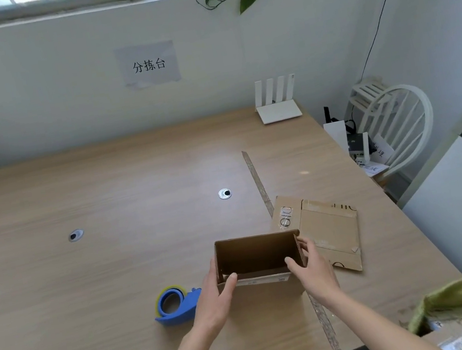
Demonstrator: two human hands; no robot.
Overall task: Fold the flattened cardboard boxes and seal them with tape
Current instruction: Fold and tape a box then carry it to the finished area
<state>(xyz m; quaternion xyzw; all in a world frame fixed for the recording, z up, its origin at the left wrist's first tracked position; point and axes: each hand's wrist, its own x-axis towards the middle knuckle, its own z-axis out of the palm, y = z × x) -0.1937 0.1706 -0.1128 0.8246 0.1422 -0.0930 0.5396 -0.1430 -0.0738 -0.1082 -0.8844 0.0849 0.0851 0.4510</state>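
Cardboard box [257, 257], opened into a rectangular tube, is held up just above the wooden table [117, 270], near its front edge and a little to the right of the middle. Its open end is turned toward the camera, so the dark brown inside is seen. The box is gripped from both sides. The left hand [215, 296] is placed on the left wall, with the thumb curled over the lower front edge and the other fingers hidden behind the wall. The right hand [316, 270] is closed around the lower right corner, the thumb set on the front edge and the fingers [307, 246] wrapped on the outer right wall.

Just behind and to the right of the box, a flattened cardboard box [323, 229] is laid on the table, with printed letters and old tape on it; whether the two boxes touch cannot be told. Just left of the left hand, a blue tape dispenser [175, 305] with a roll of tape is seen on the table. A strip of worn tape [258, 184] is stuck across the table surface. Two round cable holes [224, 194] are set in the table farther back. A white router [277, 103] stands at the far right corner, by the wall. On the wall a paper sign [148, 64] is fixed. A white chair [392, 123] is placed beside the table on the right.
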